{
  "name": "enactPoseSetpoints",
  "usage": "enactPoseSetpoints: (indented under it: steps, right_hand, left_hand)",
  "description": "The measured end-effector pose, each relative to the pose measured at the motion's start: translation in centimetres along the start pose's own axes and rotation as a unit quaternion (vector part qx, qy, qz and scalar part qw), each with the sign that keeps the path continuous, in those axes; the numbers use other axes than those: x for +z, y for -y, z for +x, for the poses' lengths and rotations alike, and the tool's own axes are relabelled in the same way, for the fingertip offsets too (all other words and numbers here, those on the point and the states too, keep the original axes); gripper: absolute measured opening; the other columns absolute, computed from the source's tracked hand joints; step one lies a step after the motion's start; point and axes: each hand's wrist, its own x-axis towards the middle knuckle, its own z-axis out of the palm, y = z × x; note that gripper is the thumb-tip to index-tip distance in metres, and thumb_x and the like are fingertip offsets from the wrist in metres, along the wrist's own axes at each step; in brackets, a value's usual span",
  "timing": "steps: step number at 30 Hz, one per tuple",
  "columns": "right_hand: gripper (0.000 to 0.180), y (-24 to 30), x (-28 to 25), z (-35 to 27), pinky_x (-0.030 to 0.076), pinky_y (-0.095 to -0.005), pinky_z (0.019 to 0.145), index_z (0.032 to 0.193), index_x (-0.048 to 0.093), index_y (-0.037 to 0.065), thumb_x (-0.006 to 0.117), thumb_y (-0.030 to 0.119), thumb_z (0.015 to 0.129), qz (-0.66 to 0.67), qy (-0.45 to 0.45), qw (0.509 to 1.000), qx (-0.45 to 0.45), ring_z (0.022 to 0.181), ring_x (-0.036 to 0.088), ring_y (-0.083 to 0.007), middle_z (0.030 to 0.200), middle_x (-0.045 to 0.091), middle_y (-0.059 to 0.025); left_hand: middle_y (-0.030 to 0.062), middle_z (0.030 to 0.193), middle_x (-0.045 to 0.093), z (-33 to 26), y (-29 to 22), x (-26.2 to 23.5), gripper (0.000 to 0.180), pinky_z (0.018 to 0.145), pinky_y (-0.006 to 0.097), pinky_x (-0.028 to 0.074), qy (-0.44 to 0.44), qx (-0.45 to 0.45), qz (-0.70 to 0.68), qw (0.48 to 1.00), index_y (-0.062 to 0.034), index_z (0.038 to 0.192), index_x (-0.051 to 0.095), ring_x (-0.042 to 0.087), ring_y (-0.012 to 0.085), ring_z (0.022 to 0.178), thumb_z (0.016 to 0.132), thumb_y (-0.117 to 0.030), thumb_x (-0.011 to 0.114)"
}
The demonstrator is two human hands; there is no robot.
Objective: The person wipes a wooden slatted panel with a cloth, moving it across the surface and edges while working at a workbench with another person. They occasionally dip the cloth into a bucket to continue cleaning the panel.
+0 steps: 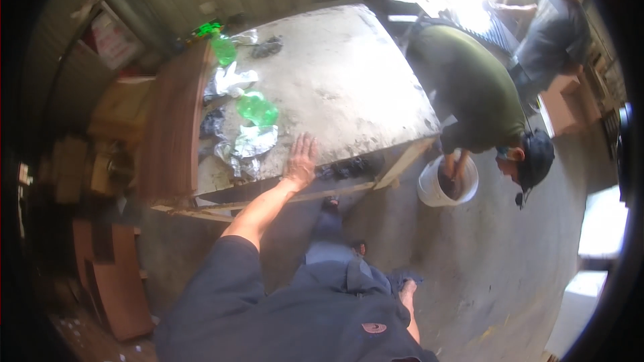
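Note:
My left hand (302, 159) lies flat near the front edge of a worn, pale-topped table (342, 74), fingers stretched out and holding nothing. Low at my right side, my right hand (407, 289) is closed on a bunched dark cloth (405, 275); its fingers show only in part. Left of my left hand are crumpled white rags (256, 140) and a crushed green plastic bottle (258, 108). Farther back along the same side lies a green spray bottle (221, 45) with more rags. Reddish-brown boards (173, 121) are stacked along the table's left side.
To the right, a person in an olive shirt (473, 74) bends with both hands in a white bucket (429, 184) on the concrete floor (483, 261). Another person (553, 37) stands farther back. Brown panels (121, 281) lean at the lower left, and a brown carton (570, 104) sits at the right.

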Motion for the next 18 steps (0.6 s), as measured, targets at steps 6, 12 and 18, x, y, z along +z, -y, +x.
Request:
enactPoseSetpoints:
  steps: [6,12,18]
  right_hand:
    - [0.041,0.3,-0.5,-1.3,0.062,-0.0498,0.082,0.118,0.069,-0.019,0.064,0.009,0.087,-0.035,-0.031,0.999,-0.02,0.094,0.076,-0.0355,0.108,0.075,-0.0268]
    - [0.039,0.0,0.3,-3.8,0.061,-0.0488,0.08,0.114,0.07,-0.017,0.063,0.011,0.088,-0.013,-0.059,0.998,0.0,0.092,0.075,-0.033,0.106,0.075,-0.0242]
    - [0.036,-1.5,-0.1,-5.4,0.057,-0.0493,0.075,0.102,0.073,-0.015,0.064,0.017,0.089,-0.039,-0.058,0.997,-0.015,0.09,0.072,-0.0308,0.099,0.076,-0.0224]
  left_hand:
    - [0.0317,0.173,0.029,-1.9,2.1,-0.3,0.101,0.133,0.055,0.026,0.012,-0.004,-0.023,1.0,0.0049,0.166,0.032,0.029,0.0491,0.162,0.073,-0.003,0.07]
    - [0.0304,0.175,0.026,-1.2,2.5,-1.3,0.104,0.134,0.054,0.025,-0.001,0.022,-0.027,0.999,0.0036,0.168,0.028,0.026,0.0484,0.163,0.072,0.001,0.067]
    - [0.0285,0.175,0.027,-1.1,3.3,-2.0,0.106,0.133,0.054,0.026,0.025,0.018,-0.021,0.999,0.0018,0.169,0.028,0.026,0.0479,0.163,0.072,0.0,0.071]
